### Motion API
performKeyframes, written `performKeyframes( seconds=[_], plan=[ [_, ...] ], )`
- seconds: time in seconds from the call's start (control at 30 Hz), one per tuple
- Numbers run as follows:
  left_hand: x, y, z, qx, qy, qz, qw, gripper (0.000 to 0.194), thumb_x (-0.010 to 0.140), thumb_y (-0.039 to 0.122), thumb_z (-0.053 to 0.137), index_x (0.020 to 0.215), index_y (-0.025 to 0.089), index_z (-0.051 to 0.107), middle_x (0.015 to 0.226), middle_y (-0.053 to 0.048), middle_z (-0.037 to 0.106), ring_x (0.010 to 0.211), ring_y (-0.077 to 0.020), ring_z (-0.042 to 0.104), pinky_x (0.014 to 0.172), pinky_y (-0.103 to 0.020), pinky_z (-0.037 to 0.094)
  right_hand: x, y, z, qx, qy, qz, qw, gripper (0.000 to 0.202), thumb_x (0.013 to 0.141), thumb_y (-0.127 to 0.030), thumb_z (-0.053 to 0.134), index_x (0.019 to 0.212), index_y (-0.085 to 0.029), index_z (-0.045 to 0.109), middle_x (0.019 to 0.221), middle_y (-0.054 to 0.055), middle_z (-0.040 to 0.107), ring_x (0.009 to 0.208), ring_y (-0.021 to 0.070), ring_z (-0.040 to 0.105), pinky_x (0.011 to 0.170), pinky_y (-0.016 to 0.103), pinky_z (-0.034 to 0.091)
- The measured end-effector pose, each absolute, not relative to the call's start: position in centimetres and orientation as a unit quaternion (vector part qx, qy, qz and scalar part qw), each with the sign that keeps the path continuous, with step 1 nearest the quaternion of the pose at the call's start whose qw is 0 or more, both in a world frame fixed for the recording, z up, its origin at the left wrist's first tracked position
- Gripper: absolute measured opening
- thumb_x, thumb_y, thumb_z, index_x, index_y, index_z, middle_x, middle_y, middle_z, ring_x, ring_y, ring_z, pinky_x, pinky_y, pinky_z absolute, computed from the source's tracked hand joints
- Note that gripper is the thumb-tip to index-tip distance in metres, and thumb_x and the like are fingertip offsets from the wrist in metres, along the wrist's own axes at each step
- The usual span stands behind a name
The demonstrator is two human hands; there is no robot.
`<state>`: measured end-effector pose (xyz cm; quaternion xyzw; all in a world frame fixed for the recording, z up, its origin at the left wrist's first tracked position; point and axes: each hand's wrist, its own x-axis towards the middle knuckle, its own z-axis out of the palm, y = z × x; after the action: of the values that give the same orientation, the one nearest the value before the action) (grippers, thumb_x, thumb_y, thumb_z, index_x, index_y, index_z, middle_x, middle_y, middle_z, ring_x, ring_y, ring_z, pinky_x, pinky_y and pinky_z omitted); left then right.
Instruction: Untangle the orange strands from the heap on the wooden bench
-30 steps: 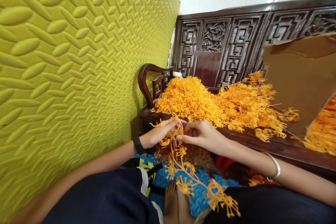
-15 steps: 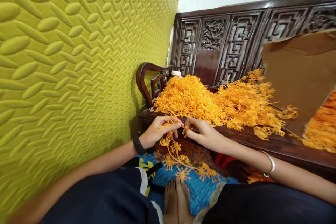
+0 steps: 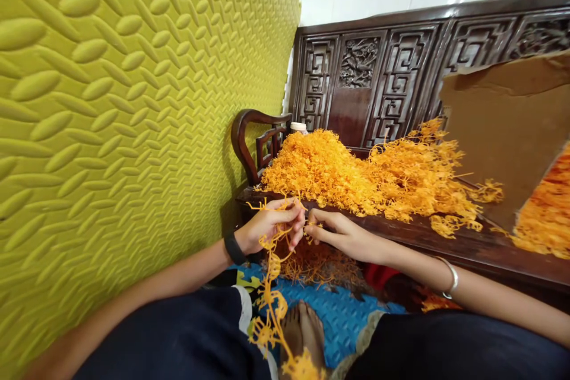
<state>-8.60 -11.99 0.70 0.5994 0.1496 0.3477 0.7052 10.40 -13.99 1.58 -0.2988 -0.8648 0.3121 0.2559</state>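
Observation:
My left hand (image 3: 276, 221) is closed around an orange plastic flower stem (image 3: 271, 294), whose branches poke out above the fingers and whose flower-tipped part hangs down toward my feet. Close beside it, my right hand (image 3: 336, 231) pinches, thumb against forefinger, a small orange plastic piece that the fingers mostly hide. The two hands are slightly apart, in front of the bench edge. Just beyond them, a large pile of orange plastic flowers (image 3: 327, 172) lies on the dark wooden bench (image 3: 414, 238).
A brown cardboard sheet (image 3: 503, 124) leans on the right, with more orange pieces (image 3: 545, 219) beside it. A white-lidded container (image 3: 298, 127) stands behind the pile. On the left rises a yellow foam wall (image 3: 155, 130). Blue foam mat (image 3: 342, 320) lies under my feet.
The hanging stem has swung from pointing right to hanging more steeply down in front of my feet. My right hand has shifted slightly left and down.

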Motion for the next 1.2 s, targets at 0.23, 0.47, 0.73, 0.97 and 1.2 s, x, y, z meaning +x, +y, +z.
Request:
performKeyframes(
  seconds=[0.23, 0.47, 0.73, 0.97, 1.2],
  plan=[
    [-8.5, -12.2, -0.2, 0.591, 0.14, 0.227, 0.762, 0.027, 0.075, 0.032, 0.066, 0.067, 0.012, 0.049, 0.053, 0.004, 0.046, 0.041, -0.0101, 0.054, 0.037, -0.019, 0.042, 11.8, -14.3, 2.8, -0.23, -0.886, 0.391, 0.093, 0.026, 0.091, -0.035, 0.041, 0.083, -0.013, 0.052, 0.07, 0.0, 0.051, 0.064, 0.0084, 0.047, 0.062, 0.021, 0.04],
    [-7.5, -13.3, 0.2, 0.619, 0.149, 0.141, 0.758, 0.03, 0.072, 0.038, 0.068, 0.065, 0.013, 0.053, 0.05, 0.004, 0.048, 0.04, -0.0083, 0.05, 0.038, -0.019, 0.038, 12.9, -13.9, 3.0, -0.179, -0.891, 0.418, 0.005, 0.026, 0.089, -0.031, 0.045, 0.077, -0.011, 0.054, 0.065, 0.0, 0.05, 0.061, 0.0074, 0.046, 0.061, 0.02, 0.039],
    [-6.2, -14.4, 0.9, 0.631, 0.11, 0.113, 0.759, 0.032, 0.073, 0.041, 0.067, 0.066, 0.013, 0.054, 0.049, 0.003, 0.051, 0.04, -0.0073, 0.049, 0.04, -0.019, 0.037, 14.3, -14.2, 3.4, -0.162, -0.873, 0.46, -0.025, 0.027, 0.089, -0.03, 0.046, 0.072, -0.01, 0.055, 0.062, 0.001, 0.051, 0.058, 0.0081, 0.049, 0.061, 0.02, 0.041],
    [-5.8, -15.1, 1.6, 0.542, 0.059, 0.187, 0.817, 0.026, 0.073, 0.031, 0.069, 0.064, 0.011, 0.054, 0.054, 0.001, 0.051, 0.043, -0.01, 0.054, 0.038, -0.019, 0.042, 15.2, -14.9, 4.2, -0.151, -0.891, 0.422, 0.075, 0.027, 0.086, -0.028, 0.052, 0.067, -0.009, 0.057, 0.06, 0.002, 0.053, 0.057, 0.0071, 0.049, 0.057, 0.018, 0.039],
    [-5.0, -15.3, 0.9, 0.548, 0.078, 0.201, 0.808, 0.024, 0.073, 0.029, 0.068, 0.066, 0.011, 0.055, 0.055, 0.002, 0.048, 0.043, -0.0076, 0.05, 0.038, -0.017, 0.035, 15.5, -14.5, 4.0, -0.146, -0.886, 0.437, 0.048, 0.031, 0.086, -0.035, 0.052, 0.07, -0.009, 0.06, 0.062, 0.003, 0.055, 0.057, 0.0082, 0.049, 0.058, 0.021, 0.04]
  ],
)
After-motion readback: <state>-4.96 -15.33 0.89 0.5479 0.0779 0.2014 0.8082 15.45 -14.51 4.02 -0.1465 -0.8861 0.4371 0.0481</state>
